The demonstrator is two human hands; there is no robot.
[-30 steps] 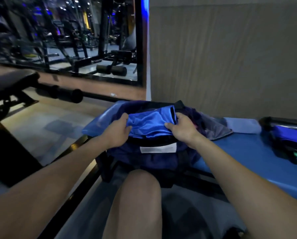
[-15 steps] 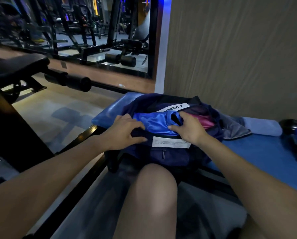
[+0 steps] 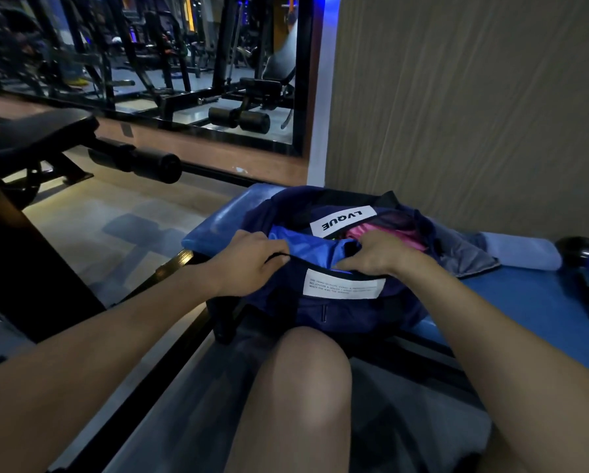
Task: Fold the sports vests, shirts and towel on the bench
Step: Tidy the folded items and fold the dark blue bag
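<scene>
Both hands are at the mouth of the navy fabric sports bag (image 3: 337, 312). The left hand (image 3: 252, 259) has its fingers curled over the bag's near rim, gripping it, probably to hold the opening wide. The right hand (image 3: 371, 256) is bunched round the shiny bright-blue garment (image 3: 306, 245), pinching its folded edge at the bag's mouth, apparently to steady it inside. At one o'clock from that hand a pink garment (image 3: 407, 233) lies deeper in the bag, beside the white LVQUE label (image 3: 342, 220). Out at three o'clock, a crumpled grey garment (image 3: 464, 252) lies on the blue padded bench (image 3: 511, 298), touching the bag, with a rolled pale-blue towel (image 3: 525, 250) just beyond it. My read: the grey piece is yet to be folded.
</scene>
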